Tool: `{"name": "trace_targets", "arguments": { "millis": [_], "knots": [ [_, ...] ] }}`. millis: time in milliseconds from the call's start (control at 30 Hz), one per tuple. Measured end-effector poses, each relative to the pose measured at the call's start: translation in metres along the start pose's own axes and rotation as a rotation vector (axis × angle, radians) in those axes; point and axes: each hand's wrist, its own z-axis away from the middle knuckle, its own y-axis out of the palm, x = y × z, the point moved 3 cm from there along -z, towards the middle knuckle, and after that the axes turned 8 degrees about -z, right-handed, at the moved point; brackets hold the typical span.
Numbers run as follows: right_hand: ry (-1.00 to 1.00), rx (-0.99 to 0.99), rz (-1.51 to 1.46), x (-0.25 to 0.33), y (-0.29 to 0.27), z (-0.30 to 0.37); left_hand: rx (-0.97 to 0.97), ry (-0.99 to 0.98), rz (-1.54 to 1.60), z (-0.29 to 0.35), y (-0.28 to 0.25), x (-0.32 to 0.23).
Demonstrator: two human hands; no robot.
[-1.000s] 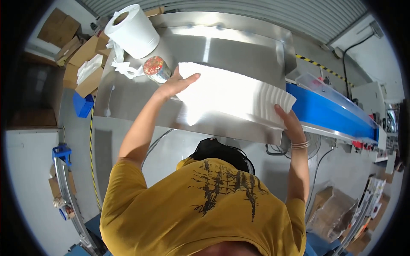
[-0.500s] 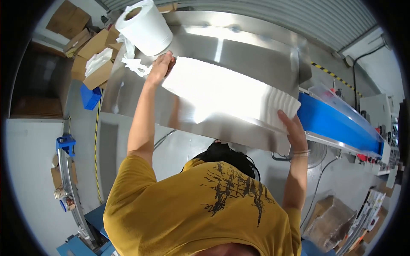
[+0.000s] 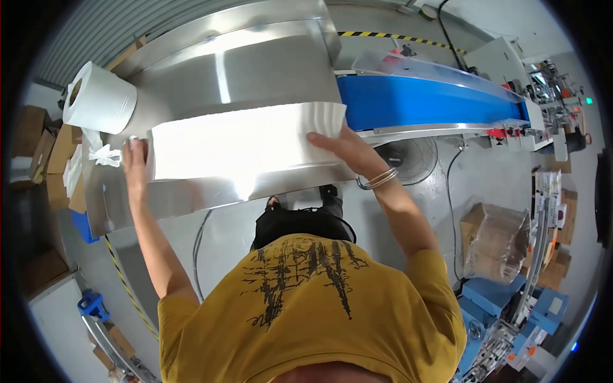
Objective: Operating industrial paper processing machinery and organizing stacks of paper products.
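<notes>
A long white stack of soft paper sheets [image 3: 230, 142], like tissue, lies across the steel worktable [image 3: 274, 67], its middle washed out by glare. My left hand [image 3: 135, 165] presses on its left end with the fingers upright against the side. At the other end, my right hand [image 3: 345, 148] grips the stack, thumb over the front face, the other fingers hidden behind it. The layers bend into ripples near my right thumb. Just beyond my left hand stands a big white paper roll [image 3: 108, 102], with a crumpled loose strip [image 3: 105, 155] hanging by it.
Right of the table runs a blue conveyor belt [image 3: 428, 102] with a clear guard [image 3: 440, 71] along its far side. Below it is a floor fan [image 3: 412, 159]. Opened cardboard boxes [image 3: 60, 156] stand at left; a plastic-covered carton [image 3: 495, 242] sits at lower right.
The view has turned and shifted right, bringing more of the conveyor into sight. Both hands keep their hold on the stack's ends, which now lies nearly level in the picture and closer to the belt's end.
</notes>
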Motion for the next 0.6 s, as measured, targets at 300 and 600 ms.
{"name": "trace_targets", "arguments": {
  "millis": [300,600],
  "knots": [
    [0.128,0.188,-0.155,0.006,-0.067,0.022,-0.009,0.608,-0.362,0.24,0.2,-0.179],
    [-0.054,0.168,-0.106,-0.021,-0.097,-0.019,-0.082,0.551,-0.625,0.267,0.295,-0.193]
  ]
}}
